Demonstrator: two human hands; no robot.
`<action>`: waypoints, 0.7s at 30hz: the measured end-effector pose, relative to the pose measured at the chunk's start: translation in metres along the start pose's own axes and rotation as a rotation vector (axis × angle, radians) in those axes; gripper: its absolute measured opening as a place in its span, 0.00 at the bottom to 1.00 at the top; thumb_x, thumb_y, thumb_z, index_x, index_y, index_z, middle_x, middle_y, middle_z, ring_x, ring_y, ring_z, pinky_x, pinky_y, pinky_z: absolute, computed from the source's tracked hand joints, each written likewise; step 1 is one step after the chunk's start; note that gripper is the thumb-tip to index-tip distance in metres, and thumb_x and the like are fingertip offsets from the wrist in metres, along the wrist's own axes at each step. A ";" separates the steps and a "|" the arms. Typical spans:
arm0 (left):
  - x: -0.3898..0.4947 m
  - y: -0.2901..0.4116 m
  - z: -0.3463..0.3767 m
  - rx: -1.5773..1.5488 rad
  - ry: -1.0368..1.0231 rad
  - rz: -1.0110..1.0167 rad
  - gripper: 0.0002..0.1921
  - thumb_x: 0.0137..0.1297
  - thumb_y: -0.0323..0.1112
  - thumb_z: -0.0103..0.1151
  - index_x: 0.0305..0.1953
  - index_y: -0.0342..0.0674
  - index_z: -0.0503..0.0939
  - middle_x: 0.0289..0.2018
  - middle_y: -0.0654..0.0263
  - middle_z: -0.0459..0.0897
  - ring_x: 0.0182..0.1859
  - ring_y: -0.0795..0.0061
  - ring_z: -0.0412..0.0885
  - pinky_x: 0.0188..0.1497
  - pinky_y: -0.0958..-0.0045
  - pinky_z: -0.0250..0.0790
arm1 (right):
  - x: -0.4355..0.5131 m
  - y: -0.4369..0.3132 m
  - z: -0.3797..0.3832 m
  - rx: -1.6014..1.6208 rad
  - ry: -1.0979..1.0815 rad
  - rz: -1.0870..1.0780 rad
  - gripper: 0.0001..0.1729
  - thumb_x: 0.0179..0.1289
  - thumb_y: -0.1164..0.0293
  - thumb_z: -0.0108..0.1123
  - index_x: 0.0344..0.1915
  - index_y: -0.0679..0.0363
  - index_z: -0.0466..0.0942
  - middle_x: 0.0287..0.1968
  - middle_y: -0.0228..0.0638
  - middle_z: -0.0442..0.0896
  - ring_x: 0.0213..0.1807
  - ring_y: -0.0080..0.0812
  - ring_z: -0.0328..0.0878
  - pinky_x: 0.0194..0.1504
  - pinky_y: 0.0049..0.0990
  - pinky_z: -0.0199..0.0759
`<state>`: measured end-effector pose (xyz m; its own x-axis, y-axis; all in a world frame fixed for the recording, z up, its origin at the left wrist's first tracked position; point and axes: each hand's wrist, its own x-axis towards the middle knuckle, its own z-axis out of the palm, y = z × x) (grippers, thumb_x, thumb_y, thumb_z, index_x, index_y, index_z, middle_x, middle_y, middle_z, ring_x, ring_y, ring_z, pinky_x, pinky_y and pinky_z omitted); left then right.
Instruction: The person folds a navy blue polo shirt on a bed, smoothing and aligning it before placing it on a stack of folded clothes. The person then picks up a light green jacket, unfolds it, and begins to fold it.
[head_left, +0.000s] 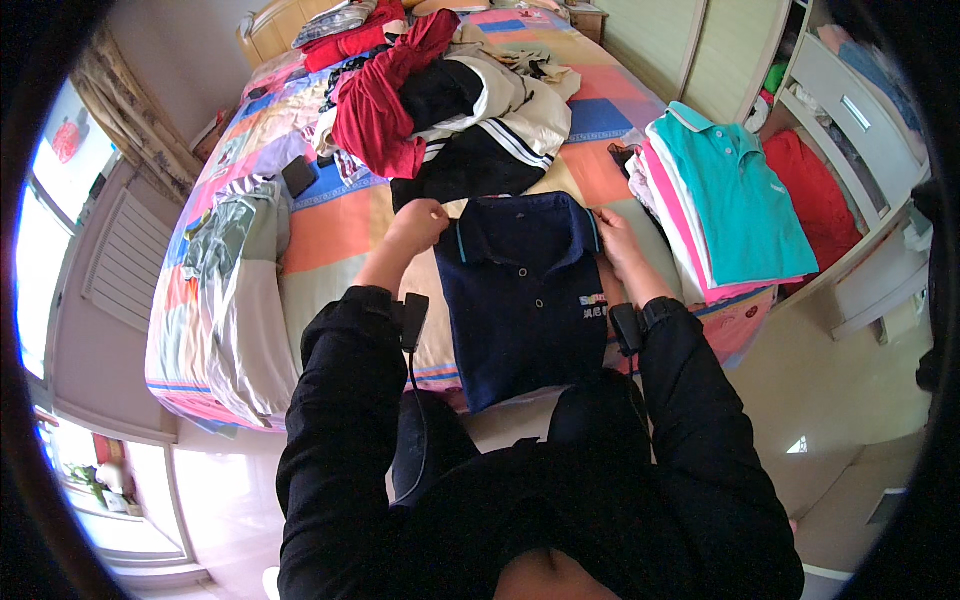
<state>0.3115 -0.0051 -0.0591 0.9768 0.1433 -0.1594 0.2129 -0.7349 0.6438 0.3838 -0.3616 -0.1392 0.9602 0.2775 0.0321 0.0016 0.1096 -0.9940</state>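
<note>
A navy polo shirt (525, 322), folded narrow with its collar at the far end, lies over the near edge of the bed. Light blue piping trims the collar, and the chest bears writing. My left hand (420, 225) pinches the shirt at the left side of the collar. At the collar's right side, my right hand (611, 236) grips the fabric between thumb and fingers. To the right is a stack of folded clothes with a teal polo shirt (742, 195) on top. Beyond the navy shirt lies a loose heap with a red garment (382, 105) and black-and-white clothing (487, 150).
Pale trousers (251, 322) and a grey-green garment (236, 232) hang over the bed's left part. A dark flat object (299, 176) lies near them on the patchwork bedsheet (330, 232). At the right stands an open cabinet with drawers (847, 97), a red cloth (806, 202) inside.
</note>
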 end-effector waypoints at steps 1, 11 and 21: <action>-0.001 0.000 -0.002 -0.209 -0.045 0.007 0.09 0.64 0.38 0.58 0.39 0.41 0.80 0.24 0.63 0.81 0.27 0.70 0.80 0.28 0.71 0.70 | 0.001 0.002 0.001 0.017 0.013 -0.028 0.14 0.74 0.69 0.53 0.51 0.64 0.80 0.44 0.27 0.84 0.43 0.20 0.76 0.49 0.21 0.69; 0.003 -0.025 0.022 -0.708 -0.006 -0.183 0.08 0.70 0.39 0.47 0.41 0.46 0.75 0.28 0.67 0.75 0.28 0.71 0.78 0.25 0.69 0.68 | 0.000 0.002 0.002 -0.013 0.073 -0.123 0.12 0.74 0.70 0.53 0.48 0.65 0.79 0.42 0.30 0.84 0.42 0.21 0.77 0.48 0.22 0.70; -0.005 -0.033 0.021 -0.577 0.086 -0.099 0.11 0.70 0.42 0.50 0.42 0.42 0.75 0.27 0.65 0.76 0.24 0.73 0.77 0.21 0.71 0.69 | 0.028 0.035 -0.005 -0.231 0.173 -0.181 0.12 0.65 0.67 0.64 0.41 0.65 0.79 0.31 0.35 0.83 0.33 0.26 0.77 0.38 0.26 0.71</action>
<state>0.2995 0.0046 -0.0953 0.9450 0.2637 -0.1937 0.2586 -0.2396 0.9358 0.4126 -0.3549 -0.1739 0.9718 0.1049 0.2114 0.2203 -0.0827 -0.9719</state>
